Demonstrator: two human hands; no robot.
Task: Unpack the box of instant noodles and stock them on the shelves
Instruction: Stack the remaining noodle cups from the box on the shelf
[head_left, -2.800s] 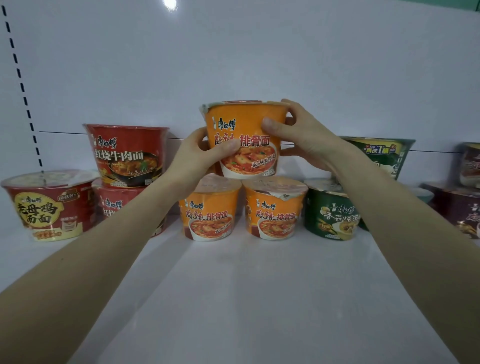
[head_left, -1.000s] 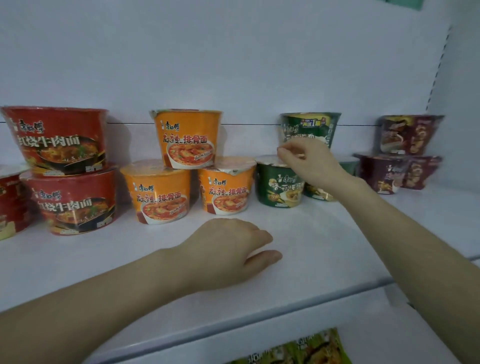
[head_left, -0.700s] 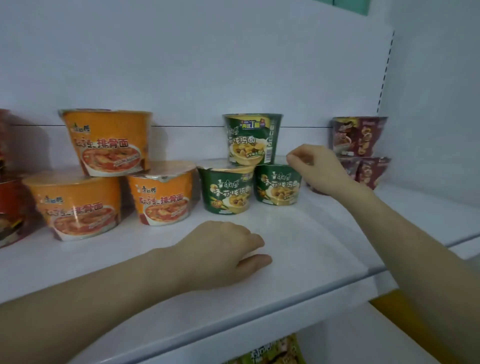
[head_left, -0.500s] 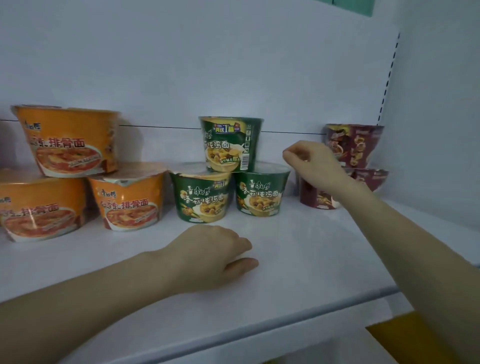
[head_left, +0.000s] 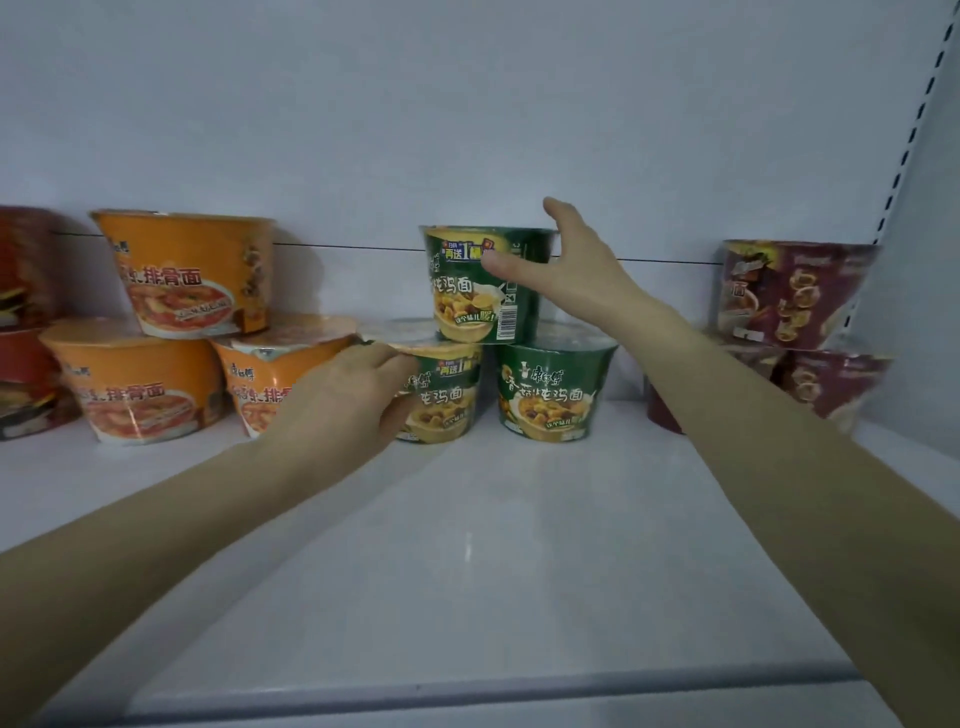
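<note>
**Head view, stocked shelf.** A white shelf (head_left: 493, 545) carries rows of instant-noodle bowls along its rear edge, against a pale back panel (head_left: 467, 104).

Near the middle of the rear edge, three green bowls form a small pyramid. The left green bowl (head_left: 441, 400) and the right green bowl (head_left: 550, 389) stand side by side on the shelf. The upper green bowl (head_left: 467, 291) rests upright on their two lids.

The left hand (head_left: 343, 400) grasps the left green bowl, with fingers curled over its rim and the thumb against its wall. The right hand (head_left: 566, 265) is released and spread at the right side of the upper green bowl. Its thumb lies across the front wall, and its fingers are raised straight past the rim.

Toward the left rear corner, three orange bowls (head_left: 192, 270) are stacked the same way, two below and one above. Beyond them, red bowls (head_left: 26, 322) are cut off by the frame edge.

Toward the right rear corner stand maroon bowls (head_left: 789, 291), one on top of the others, beside a slotted upright (head_left: 904, 156).
</note>
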